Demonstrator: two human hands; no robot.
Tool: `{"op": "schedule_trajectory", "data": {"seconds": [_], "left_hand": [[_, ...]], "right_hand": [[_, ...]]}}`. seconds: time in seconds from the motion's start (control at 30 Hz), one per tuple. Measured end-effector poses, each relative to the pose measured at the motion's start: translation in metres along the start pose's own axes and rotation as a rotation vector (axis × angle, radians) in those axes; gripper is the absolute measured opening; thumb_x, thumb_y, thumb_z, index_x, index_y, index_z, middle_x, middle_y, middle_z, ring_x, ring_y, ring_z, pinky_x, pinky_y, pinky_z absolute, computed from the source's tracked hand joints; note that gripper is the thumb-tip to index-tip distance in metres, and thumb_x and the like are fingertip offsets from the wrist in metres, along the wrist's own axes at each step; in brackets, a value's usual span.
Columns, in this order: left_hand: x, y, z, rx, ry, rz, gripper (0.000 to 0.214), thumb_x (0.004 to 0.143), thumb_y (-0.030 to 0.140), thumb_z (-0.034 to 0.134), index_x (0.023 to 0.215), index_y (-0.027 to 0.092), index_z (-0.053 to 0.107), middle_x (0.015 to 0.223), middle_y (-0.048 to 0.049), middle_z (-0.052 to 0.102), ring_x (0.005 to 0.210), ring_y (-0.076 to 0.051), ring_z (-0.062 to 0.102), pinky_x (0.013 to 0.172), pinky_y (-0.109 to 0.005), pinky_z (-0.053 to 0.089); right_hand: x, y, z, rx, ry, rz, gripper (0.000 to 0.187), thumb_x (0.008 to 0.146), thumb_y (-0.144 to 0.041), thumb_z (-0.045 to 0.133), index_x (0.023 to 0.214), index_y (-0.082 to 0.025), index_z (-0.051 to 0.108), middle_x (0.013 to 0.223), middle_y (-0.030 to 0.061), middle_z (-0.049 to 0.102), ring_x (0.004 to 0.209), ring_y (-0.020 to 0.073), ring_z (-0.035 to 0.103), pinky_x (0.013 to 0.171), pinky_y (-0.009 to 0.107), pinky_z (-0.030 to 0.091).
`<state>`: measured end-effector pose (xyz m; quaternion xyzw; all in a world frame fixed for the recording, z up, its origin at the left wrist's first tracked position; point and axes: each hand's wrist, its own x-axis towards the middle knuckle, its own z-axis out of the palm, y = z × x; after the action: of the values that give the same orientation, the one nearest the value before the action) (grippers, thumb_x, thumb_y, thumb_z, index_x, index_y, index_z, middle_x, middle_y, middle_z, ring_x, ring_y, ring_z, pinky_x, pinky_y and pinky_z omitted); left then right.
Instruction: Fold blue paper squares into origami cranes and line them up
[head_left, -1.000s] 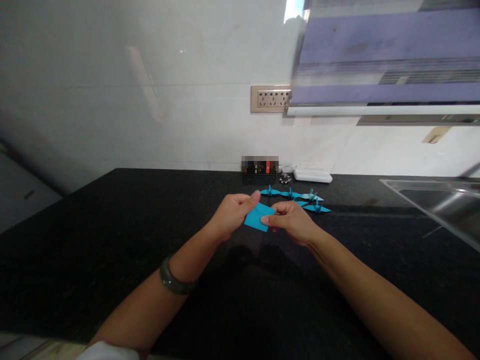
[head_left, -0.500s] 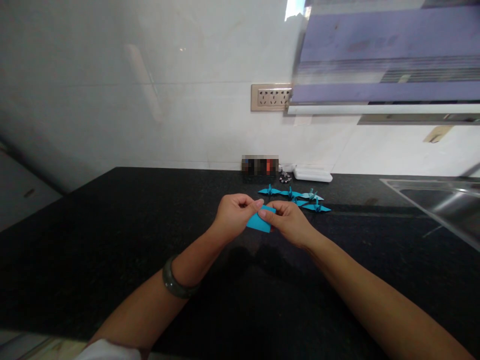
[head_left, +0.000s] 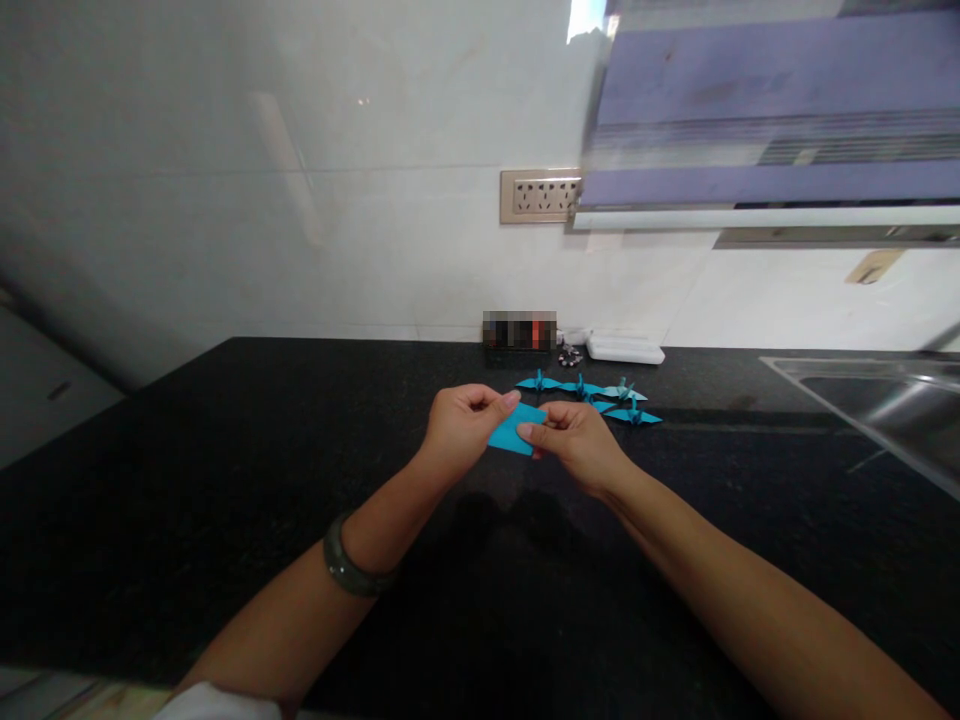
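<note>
A small blue sheet of folding paper is held up above the dark counter between my two hands. My left hand pinches its left side, thumb on the upper face near the top edge. On the right side, my right hand grips the paper with the thumb lying on top and fingers curled behind. Both sets of fingertips partly hide behind the paper. Just beyond my hands, several folded paper cranes in blue and one paler tone lie in two close rows.
The black stone counter runs to a tiled wall. At its back are a blurred-out dark box, a small beaded item and a white flat device. A metal sink is at right. A socket panel sits on the wall.
My left thumb has slid slightly left and up, away from the right thumb, so more of the paper's face shows between them. The paper has shifted a little left. The cranes have not moved.
</note>
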<state>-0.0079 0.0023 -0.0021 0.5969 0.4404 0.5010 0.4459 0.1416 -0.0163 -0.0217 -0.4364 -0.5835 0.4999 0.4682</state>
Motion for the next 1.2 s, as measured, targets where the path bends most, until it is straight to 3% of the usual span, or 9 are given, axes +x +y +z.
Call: {"op": "schedule_trajectory", "data": {"seconds": [0.13, 0.3, 0.47, 0.6, 0.77, 0.97, 1.07, 1.2], "left_hand": [[0.0, -0.001, 0.003, -0.147, -0.061, -0.023, 0.024, 0.059, 0.032, 0.071, 0.067, 0.012, 0.063, 0.06, -0.0005, 0.061, 0.053, -0.009, 0.051, 0.052, -0.021, 0.039], [0.0, -0.002, 0.003, -0.211, -0.071, -0.063, 0.021, 0.06, 0.028, 0.07, 0.071, 0.012, 0.062, 0.065, -0.0009, 0.062, 0.058, -0.009, 0.054, 0.056, -0.021, 0.042], [-0.002, -0.005, 0.003, -0.201, -0.152, -0.111, 0.019, 0.06, 0.025, 0.07, 0.066, 0.011, 0.058, 0.06, 0.0004, 0.059, 0.053, -0.008, 0.052, 0.053, -0.021, 0.04], [-0.003, -0.007, 0.004, -0.175, -0.3, -0.163, 0.022, 0.062, 0.028, 0.07, 0.07, 0.011, 0.06, 0.062, -0.0013, 0.061, 0.054, -0.008, 0.053, 0.056, -0.021, 0.041], [-0.004, -0.006, 0.004, -0.142, -0.368, -0.233, 0.028, 0.066, 0.038, 0.066, 0.073, 0.01, 0.063, 0.062, -0.0036, 0.063, 0.056, -0.01, 0.057, 0.057, -0.022, 0.042], [-0.001, -0.006, 0.001, -0.201, -0.216, -0.252, 0.027, 0.068, 0.037, 0.065, 0.07, 0.01, 0.062, 0.063, -0.0048, 0.064, 0.055, -0.011, 0.059, 0.054, -0.021, 0.042], [0.002, -0.007, -0.001, -0.239, -0.161, -0.273, 0.025, 0.068, 0.035, 0.065, 0.07, 0.01, 0.061, 0.064, -0.0044, 0.063, 0.055, -0.011, 0.059, 0.054, -0.021, 0.043], [0.003, -0.008, -0.002, -0.208, -0.123, -0.245, 0.025, 0.068, 0.034, 0.065, 0.068, 0.01, 0.06, 0.062, -0.0038, 0.062, 0.055, -0.01, 0.058, 0.052, -0.02, 0.041]], "right_hand": [[0.001, 0.003, 0.004, 0.192, 0.131, 0.01, 0.022, 0.062, -0.035, 0.069, 0.063, -0.015, 0.06, 0.055, -0.0013, 0.055, 0.049, 0.009, 0.047, 0.047, 0.023, 0.037], [0.002, 0.001, 0.003, 0.262, 0.084, 0.058, 0.022, 0.063, -0.034, 0.069, 0.065, -0.015, 0.057, 0.057, -0.0021, 0.053, 0.048, 0.0076, 0.046, 0.044, 0.02, 0.038], [0.004, -0.003, -0.002, 0.285, 0.174, -0.004, 0.024, 0.066, -0.036, 0.066, 0.066, -0.016, 0.054, 0.058, -0.003, 0.051, 0.05, 0.0077, 0.046, 0.043, 0.02, 0.039], [0.005, -0.006, -0.009, 0.125, 0.198, -0.091, 0.021, 0.069, -0.035, 0.063, 0.076, -0.016, 0.059, 0.063, -0.0013, 0.057, 0.053, 0.0085, 0.049, 0.049, 0.022, 0.04], [0.004, -0.013, -0.017, -0.165, 0.119, -0.167, 0.019, 0.068, -0.033, 0.065, 0.077, -0.017, 0.068, 0.073, 0.0028, 0.066, 0.064, 0.0135, 0.056, 0.062, 0.029, 0.044], [0.003, -0.016, -0.026, -0.257, 0.174, -0.268, 0.026, 0.078, -0.038, 0.054, 0.093, -0.018, 0.063, 0.078, 0.0036, 0.061, 0.063, 0.0127, 0.052, 0.055, 0.027, 0.044], [0.001, -0.019, -0.032, -0.449, 0.141, -0.438, 0.025, 0.073, -0.033, 0.061, 0.092, -0.018, 0.057, 0.089, 0.0053, 0.055, 0.074, 0.0148, 0.052, 0.055, 0.025, 0.044], [-0.001, -0.023, -0.034, -0.705, 0.032, -0.632, 0.036, 0.067, -0.027, 0.068, 0.098, -0.019, 0.052, 0.106, 0.0099, 0.047, 0.097, 0.0213, 0.047, 0.064, 0.029, 0.047]]}}
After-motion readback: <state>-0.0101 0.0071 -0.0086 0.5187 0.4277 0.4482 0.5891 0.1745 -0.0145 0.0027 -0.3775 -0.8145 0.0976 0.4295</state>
